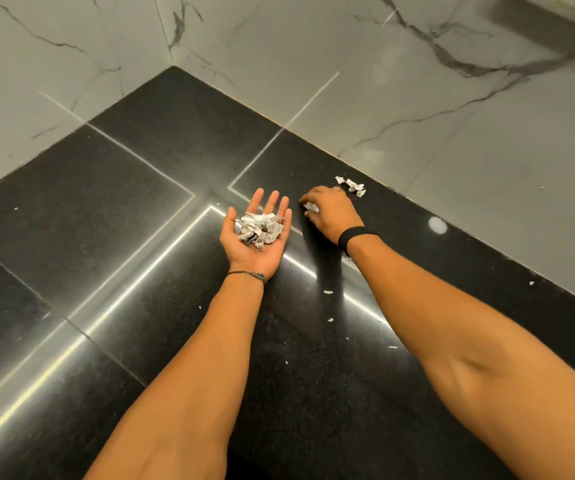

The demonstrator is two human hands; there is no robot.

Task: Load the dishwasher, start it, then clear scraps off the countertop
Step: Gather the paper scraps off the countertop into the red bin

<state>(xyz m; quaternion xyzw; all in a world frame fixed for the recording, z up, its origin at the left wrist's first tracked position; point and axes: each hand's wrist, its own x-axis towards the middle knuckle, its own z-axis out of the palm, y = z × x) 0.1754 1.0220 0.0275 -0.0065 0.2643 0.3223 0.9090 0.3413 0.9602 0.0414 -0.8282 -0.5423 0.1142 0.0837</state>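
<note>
A person clears paper scraps from a black counter [140,237] set in a corner of marble wall [417,98], the closing step of the kitchen task by the look of it; no dishwasher is in view. The left hand [254,252] lies palm up, fingers straight, carrying a pile [260,228] of crumpled white pieces just above the counter. The right hand [332,211], a dark band [355,235] at its wrist, is palm down just beside it, fingers curled round one scrap [311,206] at the counter surface. A small cluster [351,186] lies just beyond that hand, close to the wall, and tiny flecks [328,292] dot the counter nearer the person. The next move likely calls for dropping the pinched scrap into the left palm, then reaching for the cluster while keeping the palm level so the loose pile does not spill.
</note>
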